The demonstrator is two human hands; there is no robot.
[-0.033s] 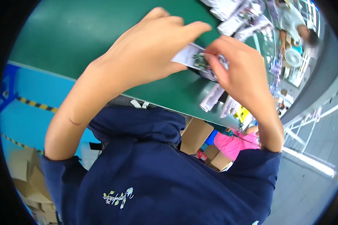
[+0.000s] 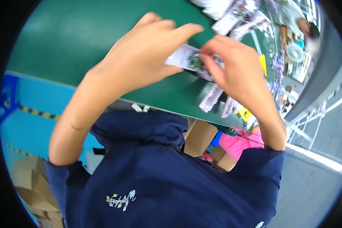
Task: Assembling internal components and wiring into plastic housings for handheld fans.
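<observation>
Over the green table I hold a white plastic housing [image 2: 176,57] with a small green circuit board [image 2: 194,61] in it. My left hand [image 2: 140,55] grips the housing's left end, thumb below and the index finger stretched out above it. At the other end my right hand [image 2: 233,62] has thumb and fingertips pinched at the board's edge; what exactly lies between them is hidden. Some blur covers the fingers. Just below the right hand, narrow white plastic parts [image 2: 211,98] lie near the table's edge.
A pile of white housings [image 2: 231,17] lies at the far right of the green table [image 2: 76,34]. Yellow items [image 2: 244,113] sit near the right forearm. Cardboard boxes [image 2: 199,137] and someone in pink [image 2: 237,144] are beyond the near edge. Another person [image 2: 292,19] works at upper right.
Both hands and the housing appear slightly farther left in the picture, as do the table and pile. The grip looks the same.
</observation>
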